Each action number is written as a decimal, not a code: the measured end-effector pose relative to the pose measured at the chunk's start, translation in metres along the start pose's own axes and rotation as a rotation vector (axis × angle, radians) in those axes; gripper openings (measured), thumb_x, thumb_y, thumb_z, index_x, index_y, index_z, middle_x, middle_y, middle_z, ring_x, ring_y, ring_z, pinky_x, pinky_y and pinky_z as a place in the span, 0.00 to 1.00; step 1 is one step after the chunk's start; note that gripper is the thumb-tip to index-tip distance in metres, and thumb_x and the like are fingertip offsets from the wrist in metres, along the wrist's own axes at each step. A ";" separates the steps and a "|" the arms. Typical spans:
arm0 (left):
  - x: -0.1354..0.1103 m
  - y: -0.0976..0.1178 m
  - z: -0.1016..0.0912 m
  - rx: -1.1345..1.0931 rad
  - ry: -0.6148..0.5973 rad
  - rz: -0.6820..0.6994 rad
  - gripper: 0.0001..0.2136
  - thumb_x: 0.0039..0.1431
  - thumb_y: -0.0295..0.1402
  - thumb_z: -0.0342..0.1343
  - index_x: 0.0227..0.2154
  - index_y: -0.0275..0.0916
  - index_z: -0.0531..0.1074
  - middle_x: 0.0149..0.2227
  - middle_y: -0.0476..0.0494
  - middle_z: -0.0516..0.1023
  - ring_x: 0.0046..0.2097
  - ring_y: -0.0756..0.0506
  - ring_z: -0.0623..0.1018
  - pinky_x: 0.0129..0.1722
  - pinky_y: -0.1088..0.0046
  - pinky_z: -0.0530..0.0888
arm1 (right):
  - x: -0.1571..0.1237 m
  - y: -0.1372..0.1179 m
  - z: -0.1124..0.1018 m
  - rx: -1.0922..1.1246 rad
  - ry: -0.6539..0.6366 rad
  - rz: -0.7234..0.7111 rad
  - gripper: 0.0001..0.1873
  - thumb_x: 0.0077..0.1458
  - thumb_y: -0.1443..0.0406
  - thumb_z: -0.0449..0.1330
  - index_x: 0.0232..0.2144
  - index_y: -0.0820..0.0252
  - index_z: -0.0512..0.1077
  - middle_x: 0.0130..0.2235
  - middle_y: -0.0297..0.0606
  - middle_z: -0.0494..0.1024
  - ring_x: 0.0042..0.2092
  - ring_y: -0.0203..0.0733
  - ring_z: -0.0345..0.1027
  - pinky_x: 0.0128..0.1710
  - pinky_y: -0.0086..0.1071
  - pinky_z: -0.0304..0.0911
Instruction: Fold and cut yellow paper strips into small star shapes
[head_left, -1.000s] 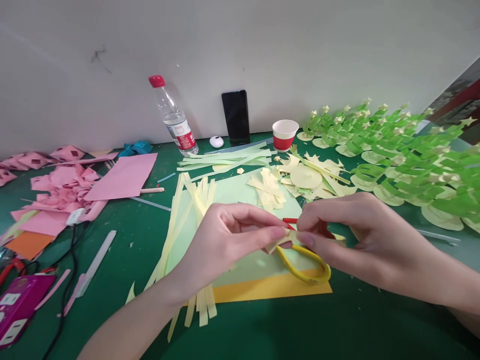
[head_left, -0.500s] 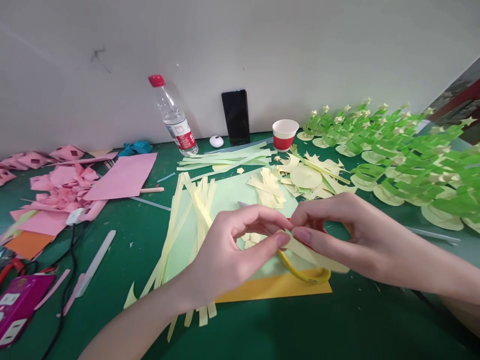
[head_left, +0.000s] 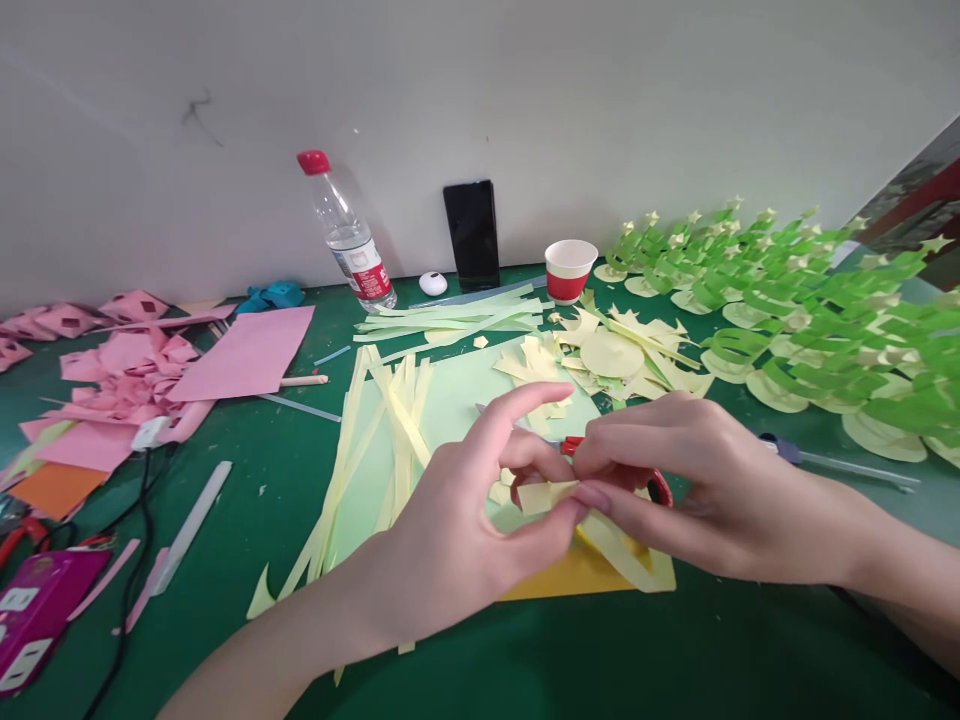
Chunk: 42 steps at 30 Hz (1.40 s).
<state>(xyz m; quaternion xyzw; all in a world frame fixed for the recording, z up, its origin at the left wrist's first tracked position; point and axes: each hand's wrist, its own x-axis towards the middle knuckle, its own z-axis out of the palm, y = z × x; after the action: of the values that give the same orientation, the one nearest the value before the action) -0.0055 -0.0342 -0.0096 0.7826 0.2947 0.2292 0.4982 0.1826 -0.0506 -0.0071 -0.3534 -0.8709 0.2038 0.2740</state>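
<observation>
A pale yellow paper strip is pinched in front of me, its short end folded over and its long end hanging to the lower right. My right hand closes thumb and fingertips on the fold. Against the short end press the thumb and a bent finger of my left hand, while its index finger is raised. Behind the fingers lie red-handled scissors, partly hidden. Small folded yellow pieces show between my hands. Under them are a light green sheet and a yellow-orange sheet.
Yellow strips lie left of my hands; paper scraps lie beyond them. Along the wall stand a bottle, a phone and a paper cup. Green paper trees crowd the right, pink paper the left.
The strip's short end has come into view between my hands, and its long tail has swung downward. My left index finger has lifted away, and both hands have shifted slightly.
</observation>
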 end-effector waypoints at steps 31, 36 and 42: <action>0.002 0.004 -0.001 0.003 -0.151 0.085 0.11 0.63 0.28 0.42 0.27 0.36 0.66 0.28 0.46 0.68 0.31 0.49 0.70 0.31 0.76 0.68 | -0.002 -0.003 0.008 0.429 0.071 0.134 0.10 0.56 0.69 0.51 0.22 0.60 0.62 0.20 0.30 0.65 0.21 0.29 0.55 0.20 0.22 0.54; 0.003 0.007 -0.002 -0.030 -0.183 0.017 0.13 0.62 0.30 0.42 0.23 0.36 0.65 0.25 0.46 0.67 0.28 0.49 0.68 0.27 0.76 0.67 | -0.005 -0.004 0.010 0.437 0.110 0.071 0.12 0.58 0.70 0.51 0.22 0.60 0.64 0.19 0.32 0.67 0.23 0.32 0.60 0.22 0.24 0.57; 0.003 0.011 -0.005 -0.108 -0.214 -0.059 0.13 0.62 0.29 0.42 0.21 0.37 0.62 0.23 0.49 0.64 0.27 0.51 0.67 0.26 0.77 0.66 | -0.005 -0.006 0.013 0.438 0.175 0.074 0.13 0.59 0.66 0.52 0.23 0.61 0.65 0.18 0.30 0.65 0.19 0.28 0.52 0.17 0.22 0.51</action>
<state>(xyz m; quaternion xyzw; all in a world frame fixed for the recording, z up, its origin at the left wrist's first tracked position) -0.0037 -0.0324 0.0027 0.7654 0.2500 0.1453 0.5749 0.1742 -0.0601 -0.0151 -0.3335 -0.7652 0.3665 0.4111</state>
